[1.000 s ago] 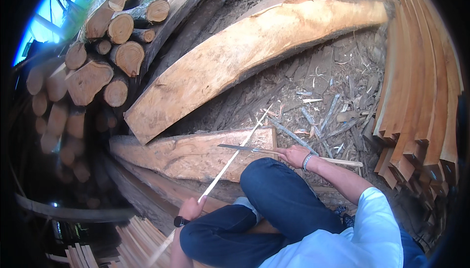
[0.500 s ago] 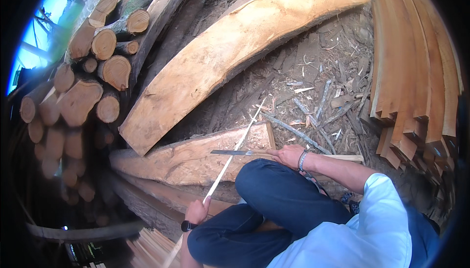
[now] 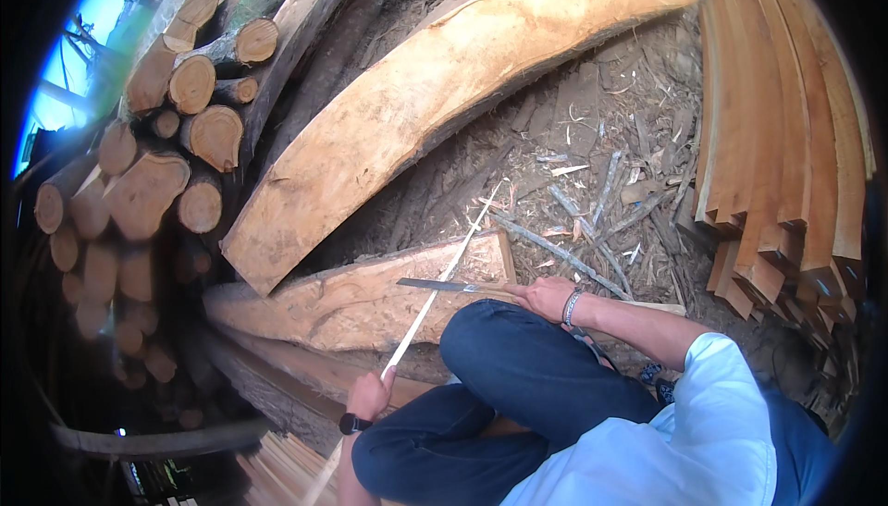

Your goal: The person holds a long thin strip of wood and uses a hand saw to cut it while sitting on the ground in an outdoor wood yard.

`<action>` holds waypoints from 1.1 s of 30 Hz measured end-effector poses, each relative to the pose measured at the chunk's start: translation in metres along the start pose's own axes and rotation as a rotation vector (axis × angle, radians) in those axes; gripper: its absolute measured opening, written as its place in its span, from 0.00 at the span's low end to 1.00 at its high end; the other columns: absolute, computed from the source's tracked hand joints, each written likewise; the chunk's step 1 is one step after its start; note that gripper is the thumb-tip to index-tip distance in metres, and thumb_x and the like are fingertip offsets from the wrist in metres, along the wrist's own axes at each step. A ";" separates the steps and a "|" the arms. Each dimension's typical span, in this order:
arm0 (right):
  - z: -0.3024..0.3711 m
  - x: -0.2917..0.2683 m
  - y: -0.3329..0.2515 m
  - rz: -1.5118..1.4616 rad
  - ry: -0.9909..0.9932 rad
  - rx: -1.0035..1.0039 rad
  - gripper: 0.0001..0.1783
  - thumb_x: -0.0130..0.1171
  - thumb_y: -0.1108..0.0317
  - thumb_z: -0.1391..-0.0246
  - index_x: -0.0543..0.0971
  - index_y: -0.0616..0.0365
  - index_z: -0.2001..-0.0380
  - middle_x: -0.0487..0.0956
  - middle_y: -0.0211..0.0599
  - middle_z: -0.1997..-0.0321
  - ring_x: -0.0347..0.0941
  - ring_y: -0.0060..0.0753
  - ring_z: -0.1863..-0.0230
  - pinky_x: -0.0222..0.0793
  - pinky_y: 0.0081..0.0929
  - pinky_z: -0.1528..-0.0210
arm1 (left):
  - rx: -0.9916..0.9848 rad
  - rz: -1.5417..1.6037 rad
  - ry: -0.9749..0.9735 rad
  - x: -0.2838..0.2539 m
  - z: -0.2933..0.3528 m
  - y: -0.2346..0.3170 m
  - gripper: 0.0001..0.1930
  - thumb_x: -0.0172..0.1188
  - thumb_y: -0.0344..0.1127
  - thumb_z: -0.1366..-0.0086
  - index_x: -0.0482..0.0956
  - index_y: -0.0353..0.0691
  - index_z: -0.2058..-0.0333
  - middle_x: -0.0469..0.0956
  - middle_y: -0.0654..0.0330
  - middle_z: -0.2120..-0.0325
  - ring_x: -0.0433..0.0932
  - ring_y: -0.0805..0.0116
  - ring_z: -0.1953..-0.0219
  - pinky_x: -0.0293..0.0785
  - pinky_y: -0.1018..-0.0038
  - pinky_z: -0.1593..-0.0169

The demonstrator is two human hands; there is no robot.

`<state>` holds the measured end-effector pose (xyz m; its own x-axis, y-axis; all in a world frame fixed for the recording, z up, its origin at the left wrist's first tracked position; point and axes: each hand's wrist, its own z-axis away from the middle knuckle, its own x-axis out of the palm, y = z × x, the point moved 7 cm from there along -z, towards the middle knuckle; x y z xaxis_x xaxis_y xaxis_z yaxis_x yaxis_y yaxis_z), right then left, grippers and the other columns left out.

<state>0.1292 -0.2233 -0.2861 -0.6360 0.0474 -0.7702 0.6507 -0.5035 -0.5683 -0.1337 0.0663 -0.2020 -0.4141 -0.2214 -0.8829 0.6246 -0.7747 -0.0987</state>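
My left hand (image 3: 371, 395), at the lower middle beside my knee, is closed round a long thin pale wooden strip (image 3: 412, 332). The strip slants away from me to the far right over a bark-edged plank (image 3: 370, 301). My right hand (image 3: 548, 298) grips the handle of a knife (image 3: 430, 284) with a long flat dark blade. That blade points left and lies across the strip, over the plank. Whether its edge bites into the wood is too small to tell. A watch sits on my left wrist, bracelets on the right.
A large curved slab (image 3: 444, 90) stretches across the far side. Cut logs (image 3: 192, 85) are piled at the left, long sawn boards (image 3: 772, 117) at the right. Sticks (image 3: 560, 252) and shavings litter the ground. A bundle of pale strips (image 3: 282, 471) lies at the lower left.
The whole view has shifted slightly. The strip's far tip sits a little farther out past the blade. Both hands keep their grips, and the knife stays across the strip.
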 end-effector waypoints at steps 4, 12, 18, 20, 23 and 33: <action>-0.008 -0.013 0.019 0.013 0.059 0.006 0.24 0.39 0.53 0.33 0.66 0.42 0.37 0.82 0.49 0.69 0.81 0.52 0.68 0.78 0.45 0.63 | 0.005 -0.007 0.008 -0.001 0.000 -0.001 0.34 0.43 0.61 0.32 0.81 0.31 0.73 0.77 0.32 0.74 0.77 0.32 0.66 0.72 0.46 0.59; -0.017 -0.007 0.025 -0.022 0.066 -0.030 0.24 0.39 0.53 0.32 0.66 0.44 0.37 0.82 0.51 0.69 0.80 0.53 0.67 0.77 0.48 0.62 | -0.005 -0.015 -0.005 0.002 -0.001 -0.003 0.35 0.44 0.61 0.32 0.81 0.29 0.72 0.76 0.31 0.73 0.77 0.32 0.66 0.72 0.46 0.59; -0.012 -0.012 0.021 0.008 -0.035 0.014 0.23 0.39 0.54 0.32 0.66 0.45 0.37 0.82 0.50 0.69 0.80 0.54 0.67 0.77 0.48 0.60 | -0.018 0.000 -0.011 -0.002 -0.001 -0.003 0.36 0.44 0.62 0.32 0.81 0.28 0.72 0.77 0.31 0.72 0.77 0.31 0.65 0.72 0.46 0.59; -0.009 -0.012 0.013 -0.012 -0.009 0.017 0.23 0.38 0.55 0.32 0.66 0.44 0.37 0.82 0.51 0.69 0.80 0.54 0.67 0.77 0.46 0.61 | -0.017 0.016 -0.017 0.005 -0.005 -0.003 0.36 0.44 0.62 0.32 0.81 0.28 0.72 0.77 0.31 0.72 0.77 0.31 0.65 0.72 0.46 0.58; -0.004 0.005 -0.002 -0.086 0.027 -0.064 0.22 0.38 0.56 0.32 0.67 0.44 0.38 0.82 0.51 0.69 0.80 0.52 0.68 0.77 0.46 0.63 | -0.037 -0.026 -0.016 -0.005 0.001 -0.002 0.35 0.44 0.61 0.32 0.82 0.29 0.71 0.77 0.31 0.71 0.76 0.31 0.64 0.72 0.46 0.57; -0.001 -0.007 0.001 0.002 0.006 -0.051 0.23 0.39 0.52 0.32 0.66 0.43 0.38 0.82 0.50 0.71 0.81 0.53 0.71 0.78 0.48 0.67 | -0.017 -0.054 -0.038 -0.001 0.002 0.001 0.33 0.42 0.59 0.31 0.81 0.30 0.70 0.77 0.33 0.71 0.76 0.32 0.63 0.73 0.47 0.57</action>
<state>0.1343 -0.2232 -0.2813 -0.6320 0.0520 -0.7732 0.6726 -0.4590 -0.5805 -0.1339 0.0645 -0.1998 -0.4720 -0.2017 -0.8582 0.6114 -0.7762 -0.1538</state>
